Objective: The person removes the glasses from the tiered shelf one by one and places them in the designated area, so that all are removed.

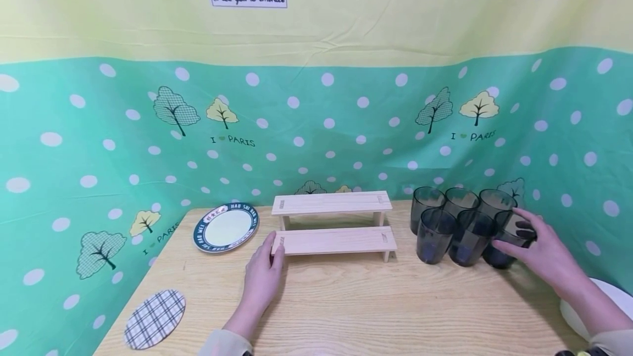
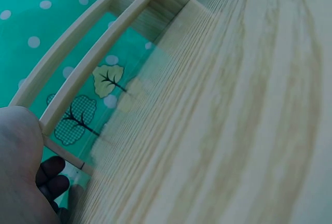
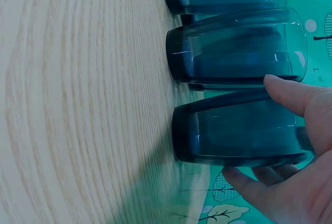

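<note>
A light wooden two-step display rack (image 1: 336,242) stands at the back middle of the table. My left hand (image 1: 262,276) holds the left end of its lower step, and in the left wrist view the fingers curl by the end leg. To the right, several dark tinted glasses (image 1: 437,235) stand upright in two close rows. My right hand (image 1: 546,249) grips the front-right tumbler (image 3: 238,130) near its rim, one digit on either side. In the right wrist view this tumbler's base is by the table, beside a neighbouring tumbler (image 3: 233,47).
A white plate with a dark blue lettered rim (image 1: 200,238) lies left of the rack. Nearer the front left is a round plaid mat (image 1: 155,318). A white rounded object (image 1: 573,315) sits under my right forearm. Polka-dot cloth (image 1: 326,125) hangs behind and on both sides.
</note>
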### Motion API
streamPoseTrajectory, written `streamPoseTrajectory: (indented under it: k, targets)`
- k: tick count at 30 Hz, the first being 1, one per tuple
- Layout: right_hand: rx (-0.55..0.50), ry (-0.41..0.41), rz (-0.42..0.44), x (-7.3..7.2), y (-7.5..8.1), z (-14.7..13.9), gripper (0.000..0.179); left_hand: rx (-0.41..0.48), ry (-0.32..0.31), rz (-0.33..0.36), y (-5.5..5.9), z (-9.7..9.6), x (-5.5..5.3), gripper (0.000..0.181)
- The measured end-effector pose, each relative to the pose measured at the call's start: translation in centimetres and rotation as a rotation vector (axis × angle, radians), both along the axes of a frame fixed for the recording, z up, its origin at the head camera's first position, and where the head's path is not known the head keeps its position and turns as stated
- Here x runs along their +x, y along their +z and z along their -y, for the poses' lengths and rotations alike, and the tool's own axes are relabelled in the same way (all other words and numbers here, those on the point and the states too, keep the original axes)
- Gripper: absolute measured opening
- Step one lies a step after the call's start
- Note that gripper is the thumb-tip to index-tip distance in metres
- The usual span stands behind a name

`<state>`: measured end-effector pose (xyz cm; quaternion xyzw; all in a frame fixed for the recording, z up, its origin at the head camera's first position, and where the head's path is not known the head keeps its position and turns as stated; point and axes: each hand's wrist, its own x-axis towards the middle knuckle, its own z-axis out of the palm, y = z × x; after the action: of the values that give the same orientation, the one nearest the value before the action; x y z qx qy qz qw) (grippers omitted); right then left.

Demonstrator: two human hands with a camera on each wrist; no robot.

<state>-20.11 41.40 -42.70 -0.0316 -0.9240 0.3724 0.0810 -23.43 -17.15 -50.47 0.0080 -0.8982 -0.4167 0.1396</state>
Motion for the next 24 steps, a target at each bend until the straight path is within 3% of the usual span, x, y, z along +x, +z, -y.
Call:
streamPoseTrajectory:
  k: [16,24]
  targets:
    - [0.039,-0.009,-0.045,0.5,0.7,0.0,0.111,0.0,-0.001,0.007,0.2,-0.1,0.1,0.056]
    - [-0.003,0.013,-0.064,0.8,1.5,0.2,0.11,0.011,-0.005,0.004,0.4,-0.1,0.3,0.056]
